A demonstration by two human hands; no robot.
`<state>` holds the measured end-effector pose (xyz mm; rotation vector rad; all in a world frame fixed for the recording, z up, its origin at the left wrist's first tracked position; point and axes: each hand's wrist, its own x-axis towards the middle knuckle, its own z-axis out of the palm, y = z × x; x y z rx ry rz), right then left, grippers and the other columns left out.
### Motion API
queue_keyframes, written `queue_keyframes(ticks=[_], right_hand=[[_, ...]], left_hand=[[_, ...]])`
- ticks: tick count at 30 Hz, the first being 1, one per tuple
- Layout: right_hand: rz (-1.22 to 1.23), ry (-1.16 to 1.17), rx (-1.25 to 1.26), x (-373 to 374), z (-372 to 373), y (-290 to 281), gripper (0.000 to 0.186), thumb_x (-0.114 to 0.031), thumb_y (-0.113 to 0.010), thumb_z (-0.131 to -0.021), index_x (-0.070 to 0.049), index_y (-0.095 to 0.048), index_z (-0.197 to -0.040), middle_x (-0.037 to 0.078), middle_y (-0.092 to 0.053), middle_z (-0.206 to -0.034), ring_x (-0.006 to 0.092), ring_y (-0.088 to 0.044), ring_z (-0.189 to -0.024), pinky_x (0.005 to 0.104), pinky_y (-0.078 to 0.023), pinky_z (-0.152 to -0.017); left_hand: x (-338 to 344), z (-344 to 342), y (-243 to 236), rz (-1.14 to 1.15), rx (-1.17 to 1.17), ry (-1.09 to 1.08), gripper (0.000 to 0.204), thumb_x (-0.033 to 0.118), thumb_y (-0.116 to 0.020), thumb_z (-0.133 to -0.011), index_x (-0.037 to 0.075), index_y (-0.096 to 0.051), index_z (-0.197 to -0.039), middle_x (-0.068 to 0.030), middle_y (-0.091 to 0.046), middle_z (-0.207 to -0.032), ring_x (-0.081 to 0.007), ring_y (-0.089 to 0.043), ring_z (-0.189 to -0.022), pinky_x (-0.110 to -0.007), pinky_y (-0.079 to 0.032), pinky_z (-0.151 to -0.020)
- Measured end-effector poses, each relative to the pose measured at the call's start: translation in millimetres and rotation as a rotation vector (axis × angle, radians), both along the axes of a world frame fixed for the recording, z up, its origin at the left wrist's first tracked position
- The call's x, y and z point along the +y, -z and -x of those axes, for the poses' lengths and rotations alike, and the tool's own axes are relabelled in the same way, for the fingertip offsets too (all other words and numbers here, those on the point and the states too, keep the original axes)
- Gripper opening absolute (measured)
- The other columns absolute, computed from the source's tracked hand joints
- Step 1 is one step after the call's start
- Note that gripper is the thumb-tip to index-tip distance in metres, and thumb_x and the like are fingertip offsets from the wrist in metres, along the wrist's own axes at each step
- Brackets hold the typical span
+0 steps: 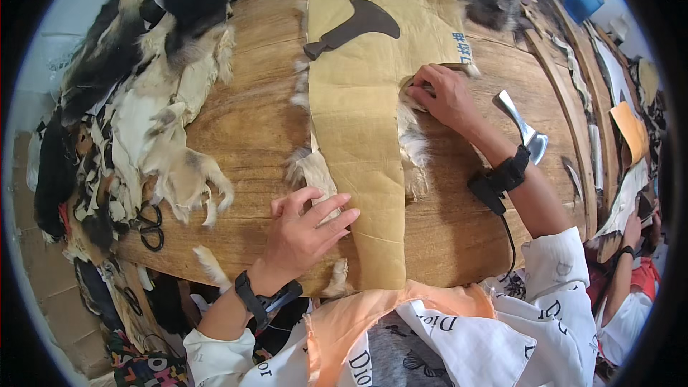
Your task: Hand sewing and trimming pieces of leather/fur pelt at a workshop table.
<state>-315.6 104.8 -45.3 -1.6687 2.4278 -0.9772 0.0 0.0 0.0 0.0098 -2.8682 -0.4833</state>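
Shaggy black-and-cream pelts [132, 122] crowd my left, black scissor handles [150, 227] beside them; a shiny metal tool [523, 129] lies near my right forearm [545, 197]. A dark, crescent-bladed knife [365, 23] sits on the smooth tan sheet [362, 143], which covers most of a furry hide [416, 150] on the grained wooden table [251, 111]. My left hand [297, 233] spreads loosely over the sheet's lower left edge; my right hand [444, 97] curls at its right edge, its grip unclear.

a knife [367, 21] lies on the paper [358, 122], furs [132, 104] left, another blade [530, 137] right.

White, dark-lettered sleeves [559, 261]; black wristbands [510, 170] — the right one cabled.
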Motion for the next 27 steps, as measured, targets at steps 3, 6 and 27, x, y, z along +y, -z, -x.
queue_keyframes(ticks=[3, 6, 27], right_hand=[[-0.005, -0.011, -0.017, 1, -2, -6, 0.019, -0.02, -0.067, -0.077, -0.004, -0.057, -0.079, 0.011, -0.06, -0.076, 0.0311, -0.058, -0.076, 0.0394, -0.045, -0.065], [0.026, -0.031, -0.007, -2, -6, -2, 0.018, -0.017, -0.067, -0.078, -0.003, -0.057, -0.08, 0.011, -0.059, -0.078, 0.0294, -0.058, -0.073, 0.038, -0.045, -0.062], [0.048, 0.005, 0.022, -1, -5, 2, 0.02, -0.021, -0.068, -0.077, -0.004, -0.059, -0.082, 0.011, -0.062, -0.079, 0.0297, -0.06, -0.075, 0.0374, -0.046, -0.066]], left_hand=[[8, 4, -5, 0.112, -0.016, -0.008, 0.04, 0.015, -0.056, -0.077, 0.025, -0.06, -0.115, 0.0074, -0.052, -0.127, -0.017, -0.044, -0.11, -0.034, -0.032, -0.081], [9, 6, -6, 0.262, 0.041, -0.019, 0.039, 0.014, -0.053, -0.078, 0.027, -0.061, -0.114, 0.0077, -0.051, -0.128, -0.0164, -0.045, -0.109, -0.032, -0.032, -0.081], [14, 6, -2, -0.123, -0.072, 0.196, 0.019, 0.007, -0.052, -0.077, 0.009, -0.063, -0.093, -0.0059, -0.065, -0.101, -0.0192, -0.059, -0.103, -0.037, -0.045, -0.087]])
